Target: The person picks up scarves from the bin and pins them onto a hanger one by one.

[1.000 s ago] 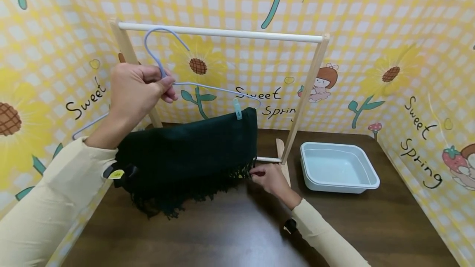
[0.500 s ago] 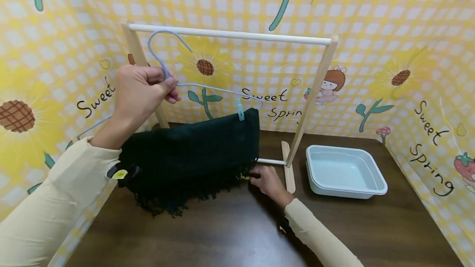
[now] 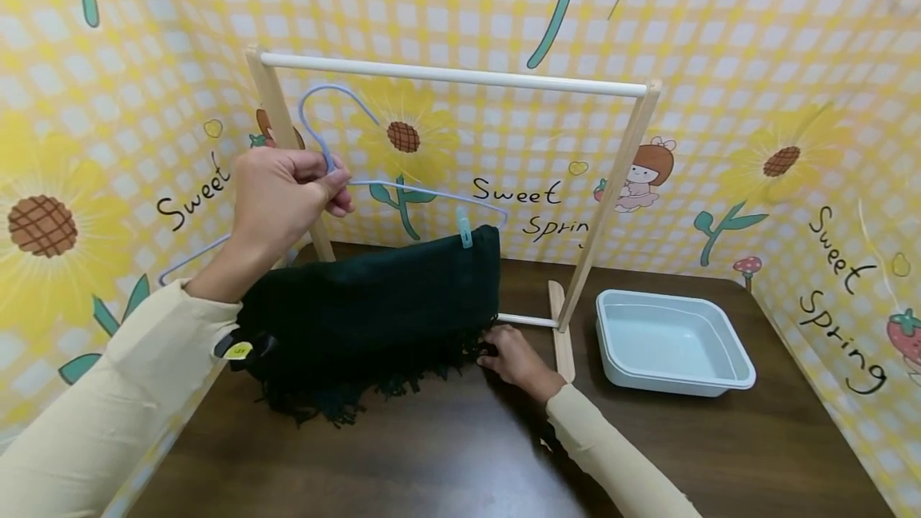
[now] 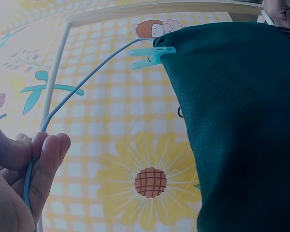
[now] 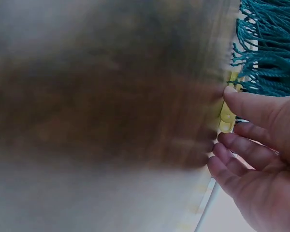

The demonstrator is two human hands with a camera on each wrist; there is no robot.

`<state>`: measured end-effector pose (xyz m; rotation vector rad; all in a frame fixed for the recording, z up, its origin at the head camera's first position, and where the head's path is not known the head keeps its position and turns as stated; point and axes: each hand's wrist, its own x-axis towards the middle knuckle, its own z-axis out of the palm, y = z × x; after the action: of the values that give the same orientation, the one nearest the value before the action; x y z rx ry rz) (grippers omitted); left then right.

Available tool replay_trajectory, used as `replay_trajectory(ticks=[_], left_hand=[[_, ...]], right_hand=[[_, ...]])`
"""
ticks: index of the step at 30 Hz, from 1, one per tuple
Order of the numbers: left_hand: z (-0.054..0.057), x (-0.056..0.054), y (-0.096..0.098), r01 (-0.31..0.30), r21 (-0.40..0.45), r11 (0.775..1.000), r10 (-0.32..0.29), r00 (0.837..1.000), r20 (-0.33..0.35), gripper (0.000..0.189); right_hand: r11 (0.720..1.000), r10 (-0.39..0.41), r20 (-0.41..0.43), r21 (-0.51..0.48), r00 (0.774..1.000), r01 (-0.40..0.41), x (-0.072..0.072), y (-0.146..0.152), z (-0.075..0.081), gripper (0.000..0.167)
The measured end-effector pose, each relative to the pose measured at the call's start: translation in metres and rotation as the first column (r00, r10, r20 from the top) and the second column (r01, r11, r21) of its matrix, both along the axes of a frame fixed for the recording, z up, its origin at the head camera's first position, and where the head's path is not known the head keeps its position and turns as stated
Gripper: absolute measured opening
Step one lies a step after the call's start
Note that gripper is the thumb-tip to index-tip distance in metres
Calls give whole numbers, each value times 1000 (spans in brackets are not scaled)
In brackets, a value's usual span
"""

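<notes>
My left hand pinches a blue wire hanger at the neck just under its hook, in front of the rack. A dark green fringed scarf is folded over the hanger's lower bar, its fringe hanging low over the table. A turquoise clothespin is fixed on the scarf's top edge near the right end. Down by the fringe, my right hand has its thumb and fingers around a yellow clothespin at the tabletop; in the head view the hand and fringe hide that clothespin.
A wooden rack with a white top rail stands behind the scarf. At the right, a pale blue plastic basin sits on the dark brown table. Yellow checked cloth covers the surrounding walls.
My right hand has moved slightly left, closing onto the yellow clothespin by the fringe. My left hand still holds the hanger, now a little lower. The head view has shifted slightly.
</notes>
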<state>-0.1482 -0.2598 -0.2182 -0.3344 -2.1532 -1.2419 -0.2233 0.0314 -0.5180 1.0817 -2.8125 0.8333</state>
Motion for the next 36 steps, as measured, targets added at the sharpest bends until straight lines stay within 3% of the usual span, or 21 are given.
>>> replay_trajectory(ticks=[6,10,18,27,31,36], left_hand=[[-5,0,1,12,-8,1000,-12,1000,24,23],[-8,-1,2,23,-11,1000,-23,1000,21,23],[-10,-2,2,37,-6,999,-37,999,25,19],[-14,0,2,36,3,999,-36,999,36,17],[-18,-1,1,43,6,999,-43,998,49,16],[-21,-2,1,36,1,999,-36,998,57,15]], right_hand=[[999,20,-59,29,998,-18,2,1,0,16],[999,24,-34,44,999,-22,7,7,1,20],[994,93,-62,56,994,-90,17,26,13,19],[976,101,-147,205,984,-70,11,32,12,31],[980,105,-154,182,982,-77,10,31,8,35],[983,145,-189,141,971,-119,9,29,4,20]])
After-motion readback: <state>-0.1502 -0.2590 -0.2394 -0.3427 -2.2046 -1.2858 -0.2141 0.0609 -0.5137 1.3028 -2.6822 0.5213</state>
